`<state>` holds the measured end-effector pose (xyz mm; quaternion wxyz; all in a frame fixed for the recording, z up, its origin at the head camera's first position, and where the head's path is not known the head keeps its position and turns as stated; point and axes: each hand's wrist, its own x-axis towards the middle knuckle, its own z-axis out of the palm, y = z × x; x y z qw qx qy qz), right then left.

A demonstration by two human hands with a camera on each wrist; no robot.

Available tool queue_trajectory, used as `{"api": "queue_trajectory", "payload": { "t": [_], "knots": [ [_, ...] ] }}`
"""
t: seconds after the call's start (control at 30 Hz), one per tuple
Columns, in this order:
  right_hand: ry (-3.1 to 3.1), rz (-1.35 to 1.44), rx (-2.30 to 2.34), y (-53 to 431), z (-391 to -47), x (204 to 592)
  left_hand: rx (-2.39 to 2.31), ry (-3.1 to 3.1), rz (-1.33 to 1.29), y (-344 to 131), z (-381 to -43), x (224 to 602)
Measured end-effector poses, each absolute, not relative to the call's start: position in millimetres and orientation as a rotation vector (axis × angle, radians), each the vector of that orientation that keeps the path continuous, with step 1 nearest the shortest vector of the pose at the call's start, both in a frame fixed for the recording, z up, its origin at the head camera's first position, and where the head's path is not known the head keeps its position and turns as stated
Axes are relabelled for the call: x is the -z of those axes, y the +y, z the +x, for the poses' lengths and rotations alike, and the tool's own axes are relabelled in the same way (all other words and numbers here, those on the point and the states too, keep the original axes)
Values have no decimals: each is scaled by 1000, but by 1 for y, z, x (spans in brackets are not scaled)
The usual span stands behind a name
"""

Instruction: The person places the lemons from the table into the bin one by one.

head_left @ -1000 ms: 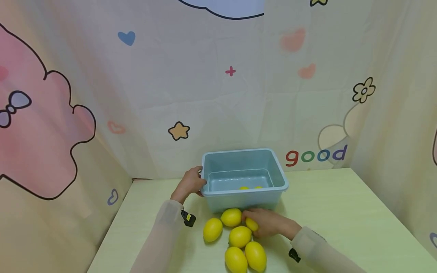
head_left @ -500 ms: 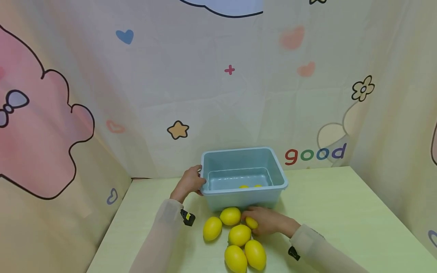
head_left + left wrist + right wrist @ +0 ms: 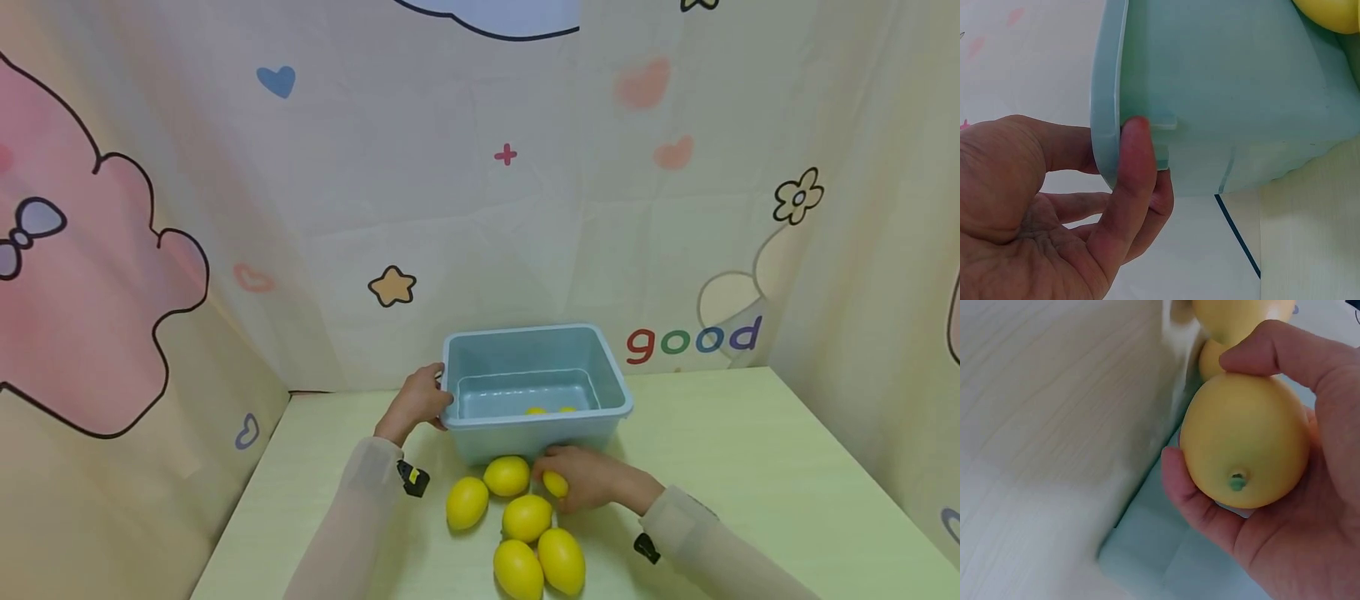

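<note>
A light-blue plastic bin (image 3: 540,433) stands on the table against the backdrop, with bits of two lemons (image 3: 536,411) showing over its front rim. My left hand (image 3: 417,402) grips the bin's left rim; in the left wrist view its fingers curl around the rim (image 3: 1107,81). In front of the bin my right hand (image 3: 592,478) holds a lemon (image 3: 1244,440), thumb on one side and fingers on the other. Beside that hand, several lemons lie on the table, among them one near the bin's front wall (image 3: 507,476) and one farther left (image 3: 467,503).
The pale table (image 3: 720,467) extends to both sides of the bin. A printed cloth backdrop (image 3: 480,208) rises right behind it, and side curtains (image 3: 900,250) enclose the table. Two lemons (image 3: 561,561) lie together near the front.
My right hand has risen very slightly with the lemon in its grip. The left hand, the bin and the other lemons stay as they were.
</note>
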<state>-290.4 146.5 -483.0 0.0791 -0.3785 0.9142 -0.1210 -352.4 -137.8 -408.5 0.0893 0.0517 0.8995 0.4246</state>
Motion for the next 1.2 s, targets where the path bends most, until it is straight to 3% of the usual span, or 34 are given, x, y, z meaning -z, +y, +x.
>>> {"api": "queue_trajectory", "payload": {
  "t": [1.2],
  "knots": [
    [2867, -1248, 270, 126, -255, 410, -1266, 2670, 129, -137, -354, 409]
  ]
}}
